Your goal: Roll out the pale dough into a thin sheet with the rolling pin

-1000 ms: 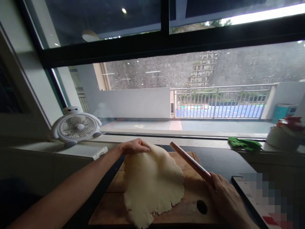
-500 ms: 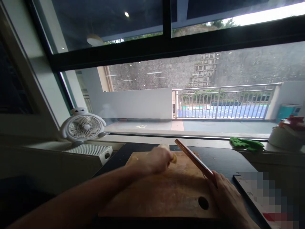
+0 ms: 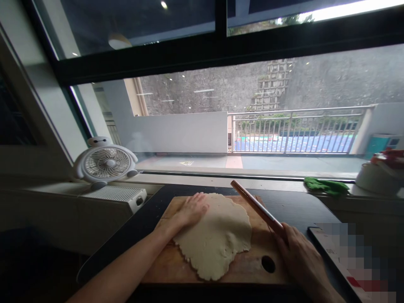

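A flattened sheet of pale dough [image 3: 217, 235] with a ragged edge lies spread on the wooden cutting board [image 3: 170, 269]. My left hand [image 3: 195, 208] rests palm down on the dough's upper left part, fingers stretched out. At the board's right side, my right hand [image 3: 298, 248] is closed round the near end of a rolling pin [image 3: 257, 206]. The pin is brownish and shiny, and it slants up to the left, its far end beyond the dough's right edge. Near my right hand, the board has a dark round hole [image 3: 268, 264].
A dark table [image 3: 293, 206] carries the board. A flat panel [image 3: 334, 256], partly blurred, lies at the right. On the sill are a green cloth [image 3: 325, 186] and a white bucket [image 3: 375, 179]. A white fan [image 3: 109, 163] stands at the left, before the window.
The dough sheet now lies spread over the board, which was bare before. My left hand went from a closed grip to lying flat on it. My right hand still holds the rolling pin.
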